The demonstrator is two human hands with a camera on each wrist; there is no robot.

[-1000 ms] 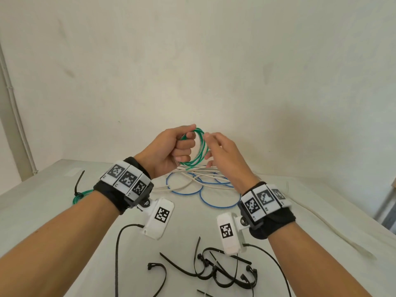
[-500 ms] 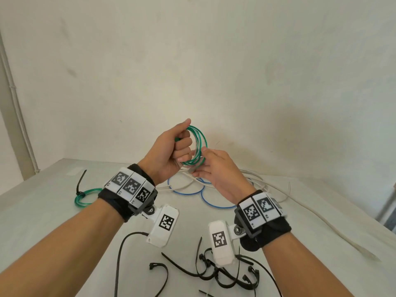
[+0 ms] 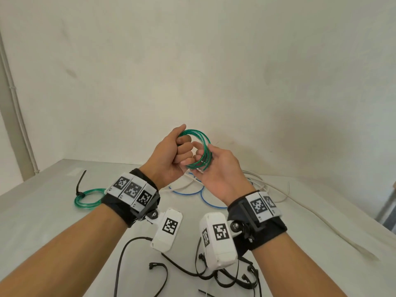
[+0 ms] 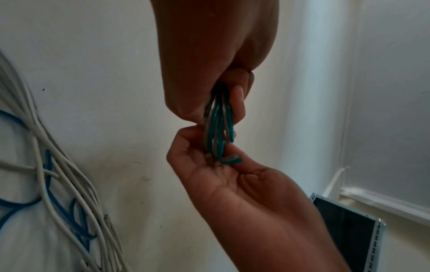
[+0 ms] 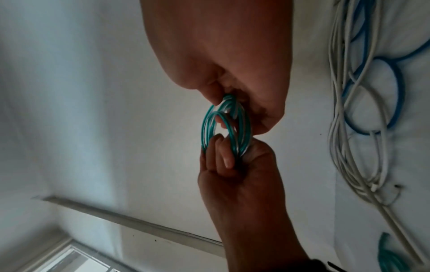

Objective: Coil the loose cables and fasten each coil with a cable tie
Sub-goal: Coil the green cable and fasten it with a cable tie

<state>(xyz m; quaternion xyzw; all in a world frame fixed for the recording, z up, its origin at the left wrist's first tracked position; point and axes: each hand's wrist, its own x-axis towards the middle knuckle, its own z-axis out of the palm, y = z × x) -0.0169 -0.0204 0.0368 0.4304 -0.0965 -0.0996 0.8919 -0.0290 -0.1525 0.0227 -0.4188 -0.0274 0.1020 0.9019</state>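
the green coil (image 3: 198, 150) is held in the air above the table (image 3: 53, 221). the left hand (image 3: 171, 153) grips its top in a fist; the right hand (image 3: 216, 168) pinches the bottom, seemingly tucking the loose end. loops should stay bunched (they splay easily). black cable ties (image 3: 225, 279) lie near below, with open room around.

Two green coils (image 3: 198, 150) (one tied (image 3: 86, 198)), two hands (image 3: 171, 155).

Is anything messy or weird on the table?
Nothing looks broken. The white and blue cables lie tangled and uncoiled behind the hands, and the black cable ties sit in a loose jumble near the front.
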